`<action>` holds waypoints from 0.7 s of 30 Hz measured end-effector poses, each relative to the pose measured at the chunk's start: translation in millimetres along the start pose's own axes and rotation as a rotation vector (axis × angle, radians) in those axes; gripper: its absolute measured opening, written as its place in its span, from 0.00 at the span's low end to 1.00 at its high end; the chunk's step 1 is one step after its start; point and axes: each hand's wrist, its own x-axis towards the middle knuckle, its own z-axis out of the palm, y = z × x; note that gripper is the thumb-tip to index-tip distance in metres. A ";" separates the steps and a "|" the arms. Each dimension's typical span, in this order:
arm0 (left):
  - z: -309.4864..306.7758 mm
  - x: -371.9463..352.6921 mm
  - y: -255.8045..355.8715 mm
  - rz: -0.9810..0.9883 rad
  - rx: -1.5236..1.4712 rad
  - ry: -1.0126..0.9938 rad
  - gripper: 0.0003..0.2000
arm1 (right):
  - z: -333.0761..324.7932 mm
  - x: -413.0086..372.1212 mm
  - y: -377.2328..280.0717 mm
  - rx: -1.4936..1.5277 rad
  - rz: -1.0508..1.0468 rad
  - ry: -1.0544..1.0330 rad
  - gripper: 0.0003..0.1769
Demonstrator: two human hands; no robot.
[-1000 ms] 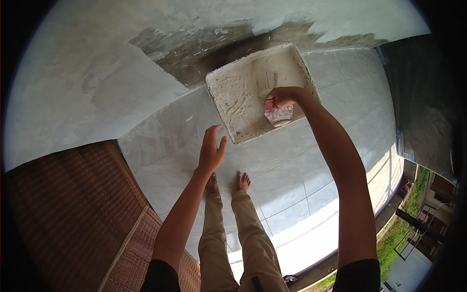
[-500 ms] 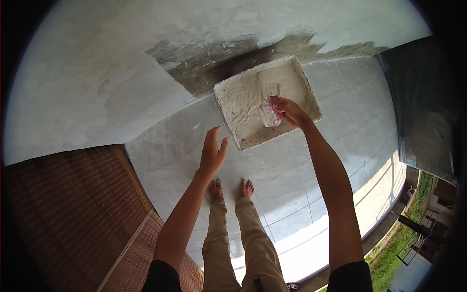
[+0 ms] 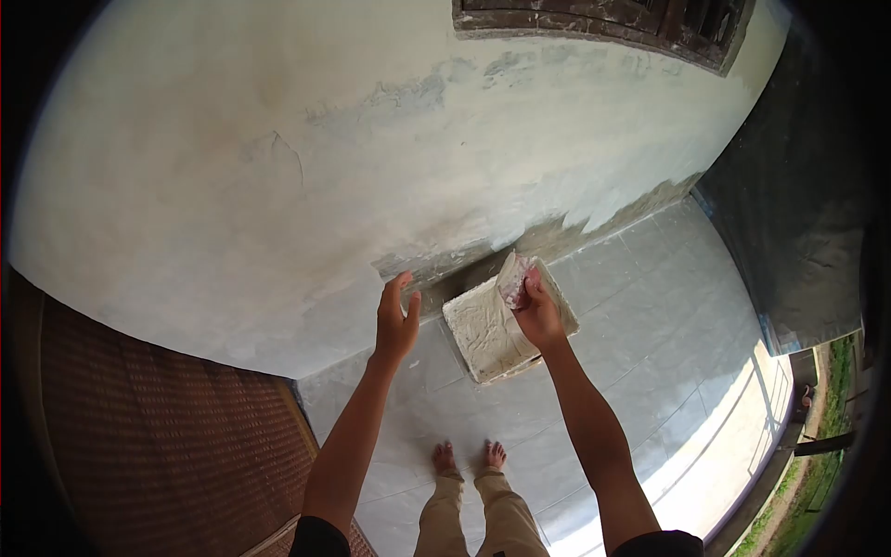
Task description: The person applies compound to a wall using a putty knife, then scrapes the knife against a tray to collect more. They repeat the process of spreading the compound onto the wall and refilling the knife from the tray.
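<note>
My right hand (image 3: 541, 320) grips a reddish putty scraper (image 3: 513, 283) smeared with pale plaster, the fingers wrapped around it. It is raised in front of the plaster tray (image 3: 451, 325) and hides part of that tray. Inside the tray lies a thick, cream-coloured plaster (image 3: 492, 336) with a rough, streaked surface. To the left, my left hand (image 3: 396, 325) hangs in the air with nothing in it, thumb and fingers apart. From this view it overlaps the foot of the wall and touches nothing.
The pale wall (image 3: 306, 213) has bare grey patches low down and a brown wooden window frame (image 3: 603, 32) above. Grey tiles (image 3: 631, 297) cover the floor under my feet (image 3: 469, 455). A woven brown mat (image 3: 158, 427) stands left, a dark sheet (image 3: 789, 204) right.
The view has tilted up, showing more wall and the window frame. My right hand has lifted the scraper out of the tray's plaster. My left hand stays open at the left.
</note>
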 end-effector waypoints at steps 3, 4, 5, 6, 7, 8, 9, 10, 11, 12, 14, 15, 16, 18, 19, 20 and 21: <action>-44.9 54.5 49.4 0.101 0.004 0.075 0.19 | 77.3 4.9 -19.8 -0.002 -0.090 -0.100 0.23; -60.2 70.2 66.8 0.137 -0.001 0.098 0.18 | 93.8 9.4 -25.0 0.001 -0.096 -0.110 0.23; -76.5 85.2 83.8 0.173 -0.003 0.123 0.18 | 114.0 13.2 -30.9 0.005 -0.100 -0.122 0.23; -91.7 97.1 101.3 0.206 -0.010 0.150 0.18 | 132.7 14.3 -38.7 -0.027 -0.085 -0.110 0.25; -107.4 108.4 117.4 0.232 0.011 0.172 0.18 | 156.1 14.5 -44.5 -0.028 -0.095 -0.157 0.25; -122.2 119.1 132.0 0.256 0.012 0.198 0.18 | 181.1 13.8 -51.3 -0.036 -0.111 -0.126 0.24; -137.4 129.4 145.8 0.278 0.010 0.221 0.18 | 205.2 12.5 -57.6 -0.045 -0.128 -0.091 0.24; -154.8 141.0 160.7 0.312 0.015 0.246 0.18 | 233.9 8.6 -64.9 -0.074 -0.140 -0.099 0.26; -172.0 149.3 175.3 0.336 0.018 0.271 0.18 | 258.9 9.6 -72.3 -0.077 -0.154 -0.132 0.26; -187.5 154.0 187.8 0.352 0.020 0.293 0.18 | 280.4 8.6 -78.8 -0.091 -0.154 -0.167 0.26; -220.0 165.2 216.4 0.396 0.011 0.371 0.15 | 322.7 5.2 -89.9 -0.102 -0.162 -0.242 0.26; -236.5 169.7 231.2 0.412 0.003 0.401 0.14 | 345.9 4.3 -94.9 -0.108 -0.164 -0.258 0.26; -250.8 173.0 246.3 0.437 0.011 0.448 0.12 | 369.7 1.3 -99.1 -0.101 -0.182 -0.285 0.26; -276.7 179.7 267.8 0.459 0.007 0.454 0.12 | 411.0 -4.3 -106.7 -0.084 -0.205 -0.345 0.24; -287.6 183.2 277.8 0.476 -0.003 0.452 0.11 | 427.8 -4.8 -110.3 -0.082 -0.203 -0.354 0.24; -297.1 185.9 288.0 0.472 0.004 0.464 0.11 | 443.6 -4.4 -113.5 -0.058 -0.210 -0.358 0.23; -305.8 190.2 294.9 0.479 0.011 0.468 0.11 | 459.4 -4.2 -116.6 -0.032 -0.220 -0.362 0.22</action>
